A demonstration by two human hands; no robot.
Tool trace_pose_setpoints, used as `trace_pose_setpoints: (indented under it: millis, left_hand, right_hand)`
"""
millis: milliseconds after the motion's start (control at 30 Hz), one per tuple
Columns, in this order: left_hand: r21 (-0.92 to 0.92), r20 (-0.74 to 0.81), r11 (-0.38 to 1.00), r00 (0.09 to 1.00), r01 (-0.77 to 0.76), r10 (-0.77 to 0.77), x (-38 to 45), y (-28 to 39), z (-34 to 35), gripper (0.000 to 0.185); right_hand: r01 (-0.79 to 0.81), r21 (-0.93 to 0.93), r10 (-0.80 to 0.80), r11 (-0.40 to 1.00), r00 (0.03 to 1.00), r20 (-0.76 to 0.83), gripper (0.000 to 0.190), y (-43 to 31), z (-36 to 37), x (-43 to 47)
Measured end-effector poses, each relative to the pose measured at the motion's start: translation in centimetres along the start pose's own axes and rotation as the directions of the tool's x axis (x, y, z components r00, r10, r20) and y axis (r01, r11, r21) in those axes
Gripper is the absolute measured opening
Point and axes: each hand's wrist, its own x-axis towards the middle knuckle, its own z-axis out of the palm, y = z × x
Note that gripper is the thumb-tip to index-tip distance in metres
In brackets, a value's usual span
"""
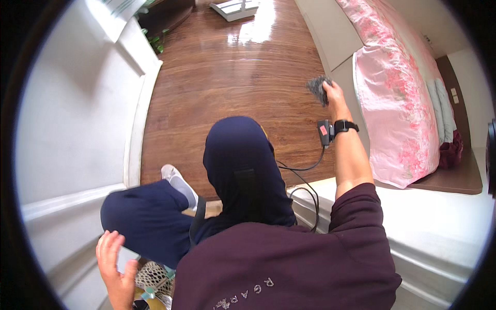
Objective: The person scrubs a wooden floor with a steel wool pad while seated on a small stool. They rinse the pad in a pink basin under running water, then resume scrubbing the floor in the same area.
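Note:
My right hand (336, 99), arm stretched forward, grips a dark grey shaggy bundle (317, 88), maybe a duster head or tuft of fibre. It hangs over the wooden floor, close to the side of the bed base. At the right wrist, a black strap (346, 126) carries a small black box (324, 133) with a pinkish sticker and a cable. My left hand (114, 267) is beside my bent left knee, fingers spread and apparently holding nothing. A white object (127, 259) shows behind its thumb; whether they touch cannot be told.
Pink floral bedding (391, 116) covers the bed at right. A white door (77, 116) with its frame stands at left. Black cables (310, 166) loop beside my knee. Ahead are a white-framed flat object (232, 13) and plant leaves (156, 44). A dotted bag (153, 276) sits lower left.

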Motion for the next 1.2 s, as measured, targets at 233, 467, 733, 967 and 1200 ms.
trace_pose_setpoints:
  millis: [233, 467, 733, 967, 1200]
  left_hand:
    - [0.23, 0.095, 0.958, 0.983, -0.172, 0.154, 11.8, 1.5, 2.2, 0.043]
    - [0.289, 0.07, 0.934, 0.978, -0.21, 0.198, 15.4, 1.1, 4.4, 0.034]
    - [0.302, 0.124, 0.93, 0.976, -0.209, 0.179, 18.5, 1.4, 4.8, 0.038]
    - [0.264, 0.192, 0.941, 0.968, -0.211, 0.163, 21.6, 1.3, 5.1, 0.037]
    - [0.29, 0.213, 0.923, 0.957, -0.254, 0.197, 24.4, 3.3, 5.1, 0.03]
  right_hand:
    - [-0.278, 0.093, 0.293, 0.956, 0.898, -0.327, 0.03, 16.2, -5.9, 0.3]
    - [-0.2, -0.295, 0.076, 0.935, 0.92, -0.384, 0.044, 22.6, -2.1, 0.0]
    - [0.186, -0.807, -0.065, 0.56, 0.981, 0.181, 0.076, 21.6, 16.6, -1.4]
    - [0.762, -0.505, -0.29, 0.405, 0.631, 0.719, 0.055, 20.9, 23.2, -5.3]
    - [0.014, -0.969, -0.179, 0.246, 0.983, -0.031, 0.047, 26.0, 0.4, 8.6]
